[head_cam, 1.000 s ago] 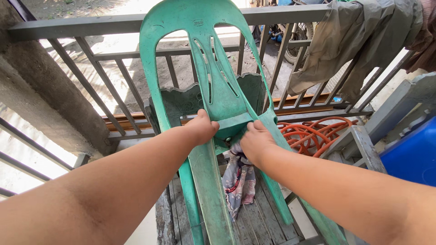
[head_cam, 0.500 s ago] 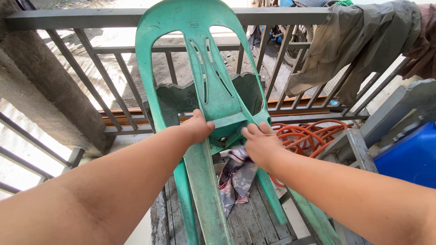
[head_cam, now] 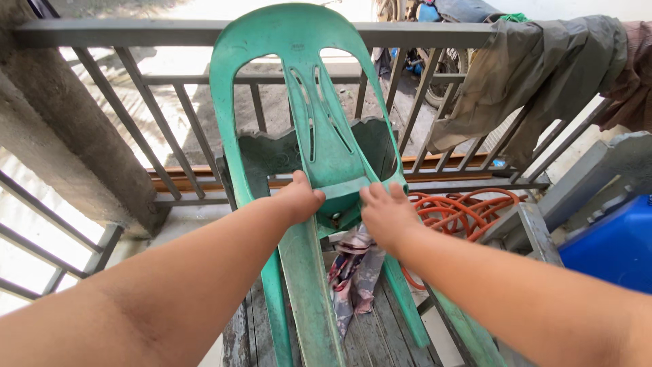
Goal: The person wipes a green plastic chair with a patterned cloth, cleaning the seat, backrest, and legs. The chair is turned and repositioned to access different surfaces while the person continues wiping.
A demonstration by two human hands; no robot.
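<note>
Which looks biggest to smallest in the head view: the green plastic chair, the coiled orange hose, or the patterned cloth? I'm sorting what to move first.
1. Green plastic chair, by far the largest.
2. Coiled orange hose, partly hidden behind the right hand.
3. Patterned cloth, which hangs bunched, so its rank against the hose is unsure.

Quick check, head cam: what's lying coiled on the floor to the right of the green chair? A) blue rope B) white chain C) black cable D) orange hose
D: an orange hose lies in loops beside the green plastic chair, below the metal railing and just past the right hand.
</note>
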